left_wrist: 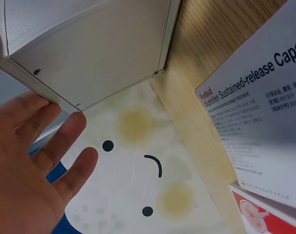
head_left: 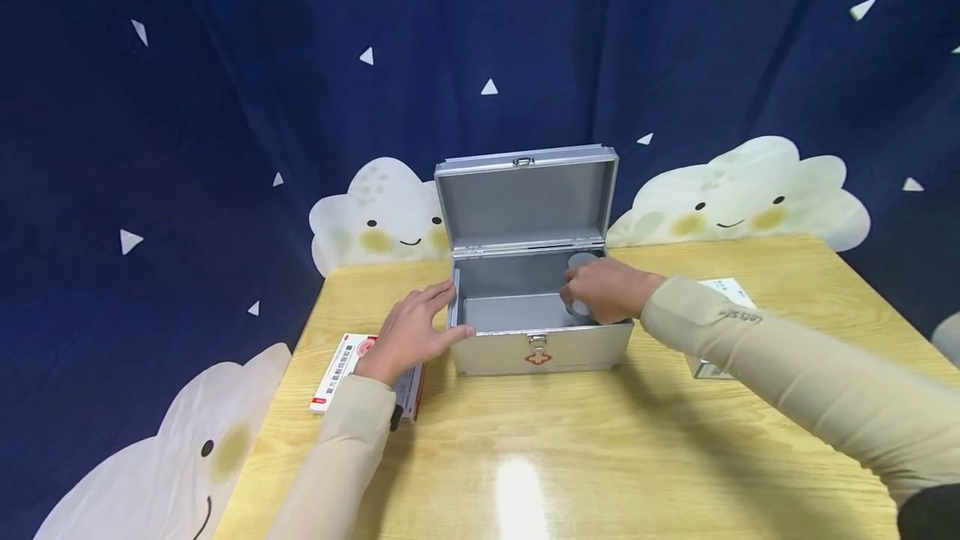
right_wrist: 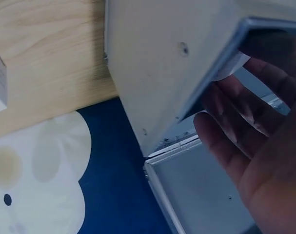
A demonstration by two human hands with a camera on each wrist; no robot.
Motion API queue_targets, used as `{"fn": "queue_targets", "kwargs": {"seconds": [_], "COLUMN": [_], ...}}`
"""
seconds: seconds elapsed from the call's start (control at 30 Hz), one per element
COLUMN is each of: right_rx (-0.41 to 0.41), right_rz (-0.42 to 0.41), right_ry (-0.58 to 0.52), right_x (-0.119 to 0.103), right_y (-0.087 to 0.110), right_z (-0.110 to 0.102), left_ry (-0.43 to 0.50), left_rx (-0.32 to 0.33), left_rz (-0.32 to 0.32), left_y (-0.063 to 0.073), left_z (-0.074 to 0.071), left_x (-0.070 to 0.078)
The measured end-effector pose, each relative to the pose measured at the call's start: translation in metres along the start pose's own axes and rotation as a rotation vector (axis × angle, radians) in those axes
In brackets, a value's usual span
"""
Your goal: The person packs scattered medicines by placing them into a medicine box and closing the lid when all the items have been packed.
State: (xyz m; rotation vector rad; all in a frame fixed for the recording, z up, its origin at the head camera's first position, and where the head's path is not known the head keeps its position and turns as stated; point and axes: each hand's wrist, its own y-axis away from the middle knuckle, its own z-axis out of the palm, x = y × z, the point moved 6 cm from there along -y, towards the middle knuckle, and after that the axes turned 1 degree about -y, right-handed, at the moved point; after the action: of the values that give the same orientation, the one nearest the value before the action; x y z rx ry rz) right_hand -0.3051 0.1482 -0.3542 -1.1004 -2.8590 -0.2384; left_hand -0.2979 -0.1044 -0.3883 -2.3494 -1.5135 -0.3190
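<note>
A silver first-aid case with a red cross below its latch stands on the wooden table, its lid raised. My right hand reaches down into the case's right end, fingers curled round a pale, round-edged item. Most of that item is hidden by the hand and the case wall, so I cannot tell its kind. On the left, my left hand has its fingers spread, with fingertips right at the case's left rim and the thumb by the front edge.
Medicine boxes lie left of the case, partly under my left forearm; one reads ibuprofen capsules. Behind my right forearm is a white carton. A dark blue curtain with smiling clouds hangs behind the table.
</note>
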Motion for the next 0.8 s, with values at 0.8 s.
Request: {"fn": "queue_targets", "kwargs": {"seconds": [0.8], "right_rx": [0.024], "right_rz": [-0.003], "right_ry": [0.146], "right_x": [0.013], "right_y": [0.001], "right_z": [0.012], "left_ry": [0.005], "left_rx": [0.0], "left_rz": [-0.002], "left_y": [0.0], "left_z": [0.002], "left_x": [-0.004]}}
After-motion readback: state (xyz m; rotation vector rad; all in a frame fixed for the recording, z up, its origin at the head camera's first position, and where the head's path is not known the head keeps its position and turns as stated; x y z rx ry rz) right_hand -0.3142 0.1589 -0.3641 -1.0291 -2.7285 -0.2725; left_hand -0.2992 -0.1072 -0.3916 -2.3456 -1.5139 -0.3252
